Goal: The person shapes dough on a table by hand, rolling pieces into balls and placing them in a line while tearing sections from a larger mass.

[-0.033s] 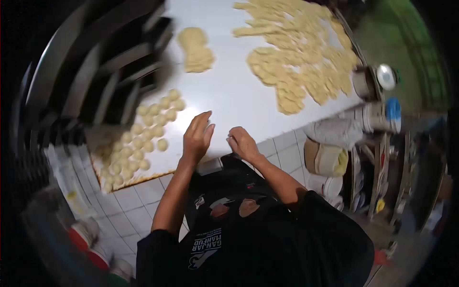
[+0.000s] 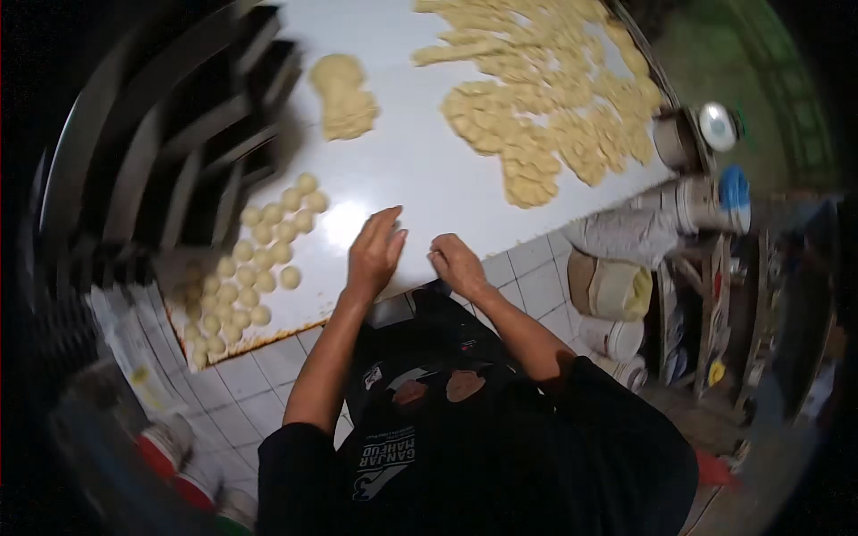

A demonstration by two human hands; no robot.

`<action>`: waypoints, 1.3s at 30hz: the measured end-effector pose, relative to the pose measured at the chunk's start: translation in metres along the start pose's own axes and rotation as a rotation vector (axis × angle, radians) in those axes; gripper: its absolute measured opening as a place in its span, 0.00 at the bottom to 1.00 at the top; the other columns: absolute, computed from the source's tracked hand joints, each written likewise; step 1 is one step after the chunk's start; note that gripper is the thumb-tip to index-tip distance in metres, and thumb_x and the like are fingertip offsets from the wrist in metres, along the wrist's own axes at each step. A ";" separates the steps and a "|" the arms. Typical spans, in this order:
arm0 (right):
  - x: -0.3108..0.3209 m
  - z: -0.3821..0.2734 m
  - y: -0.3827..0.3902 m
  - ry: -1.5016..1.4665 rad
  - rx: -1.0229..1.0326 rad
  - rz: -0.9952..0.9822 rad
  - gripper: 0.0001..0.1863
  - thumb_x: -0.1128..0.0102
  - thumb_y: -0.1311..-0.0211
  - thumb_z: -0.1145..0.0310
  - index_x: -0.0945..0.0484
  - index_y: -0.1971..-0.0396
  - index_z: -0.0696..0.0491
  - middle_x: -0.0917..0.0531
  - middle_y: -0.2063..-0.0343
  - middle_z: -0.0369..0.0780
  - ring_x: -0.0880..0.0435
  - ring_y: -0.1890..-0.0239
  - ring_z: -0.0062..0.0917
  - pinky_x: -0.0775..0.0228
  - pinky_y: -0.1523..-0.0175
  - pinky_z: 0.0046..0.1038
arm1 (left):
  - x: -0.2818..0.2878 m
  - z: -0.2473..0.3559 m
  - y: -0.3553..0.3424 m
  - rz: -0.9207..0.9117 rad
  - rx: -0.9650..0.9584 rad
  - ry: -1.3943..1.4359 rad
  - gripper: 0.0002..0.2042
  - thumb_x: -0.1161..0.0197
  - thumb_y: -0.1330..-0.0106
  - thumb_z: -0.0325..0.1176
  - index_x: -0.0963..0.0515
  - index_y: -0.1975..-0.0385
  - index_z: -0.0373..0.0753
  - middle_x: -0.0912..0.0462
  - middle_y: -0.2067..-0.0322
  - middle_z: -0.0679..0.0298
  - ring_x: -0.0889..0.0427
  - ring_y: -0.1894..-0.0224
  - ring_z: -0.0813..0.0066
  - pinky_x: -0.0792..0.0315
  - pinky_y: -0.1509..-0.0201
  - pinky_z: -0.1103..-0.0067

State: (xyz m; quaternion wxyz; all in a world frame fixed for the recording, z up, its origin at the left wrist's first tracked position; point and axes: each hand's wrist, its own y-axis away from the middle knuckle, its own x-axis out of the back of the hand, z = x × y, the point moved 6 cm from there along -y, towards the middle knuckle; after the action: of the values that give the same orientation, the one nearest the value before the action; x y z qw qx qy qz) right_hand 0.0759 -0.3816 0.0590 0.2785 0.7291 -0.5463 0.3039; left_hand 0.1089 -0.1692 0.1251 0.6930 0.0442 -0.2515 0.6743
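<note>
At nine o'clock on our white surface (image 2: 420, 179) lie the rolled dough balls (image 2: 255, 259), a good cluster already shaped. Our left hand (image 2: 374, 253) rests flat, fingers released; our right hand (image 2: 458, 264) is curled beside it, and we cannot tell whether it grips a piece. At twelve sits a dough lump (image 2: 343, 96); toward two o'clock many cut dough pieces (image 2: 545, 107) remain unrolled, we judge.

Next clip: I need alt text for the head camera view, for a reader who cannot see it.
Seen from above, a person's left hand and right hand rest close together on a white table, fingers curled as if shaping something too small to make out. Rows of small round dough balls lie to the left, a dough lump beyond, and cut dough pieces across the far right.
</note>
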 end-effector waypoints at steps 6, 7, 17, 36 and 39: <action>0.154 0.138 0.039 0.087 -0.052 0.335 0.17 0.31 0.31 0.66 0.20 0.46 0.56 0.15 0.46 0.49 0.11 0.54 0.48 0.17 0.51 0.44 | -0.217 0.030 -0.037 -0.217 0.074 -0.003 0.20 0.33 0.26 0.30 0.25 0.37 0.35 0.14 0.52 0.49 0.12 0.50 0.54 0.18 0.47 0.65; 0.176 0.144 0.035 0.130 0.025 0.407 0.20 0.30 0.32 0.66 0.20 0.45 0.56 0.14 0.46 0.49 0.10 0.57 0.47 0.16 0.54 0.42 | -0.238 0.034 -0.041 -0.236 0.074 -0.010 0.20 0.33 0.26 0.30 0.25 0.37 0.35 0.14 0.52 0.49 0.12 0.50 0.54 0.18 0.47 0.65; 0.038 0.104 0.105 0.026 0.048 -0.310 0.05 0.39 0.31 0.70 0.20 0.61 0.54 0.15 0.67 0.48 0.11 0.59 0.42 0.19 0.55 0.43 | -0.238 0.035 0.083 -0.394 0.956 0.536 0.21 0.43 0.15 0.46 0.26 0.35 0.37 0.16 0.58 0.63 0.17 0.61 0.79 0.22 0.57 0.79; 0.013 0.010 -0.085 0.449 0.312 0.416 0.12 0.35 0.35 0.59 0.22 0.69 0.52 0.19 0.69 0.43 0.19 0.64 0.40 0.30 0.58 0.46 | -0.033 -0.076 0.008 -0.155 -0.110 -0.575 0.26 0.26 0.37 0.43 0.21 0.38 0.45 0.18 0.44 0.55 0.22 0.45 0.50 0.30 0.39 0.57; -0.043 0.005 -0.047 0.236 -0.056 0.271 0.13 0.31 0.36 0.59 0.22 0.69 0.52 0.19 0.68 0.44 0.19 0.60 0.42 0.29 0.53 0.47 | -0.070 -0.085 0.078 -0.467 0.058 -0.519 0.16 0.25 0.37 0.42 0.17 0.55 0.43 0.18 0.56 0.57 0.20 0.50 0.52 0.29 0.46 0.58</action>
State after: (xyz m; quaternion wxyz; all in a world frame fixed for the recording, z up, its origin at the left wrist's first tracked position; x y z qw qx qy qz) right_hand 0.1125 -0.3465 0.0205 0.3175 0.6001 -0.6113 0.4068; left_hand 0.0611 -0.1921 0.0005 0.7398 0.2901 -0.3830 0.4709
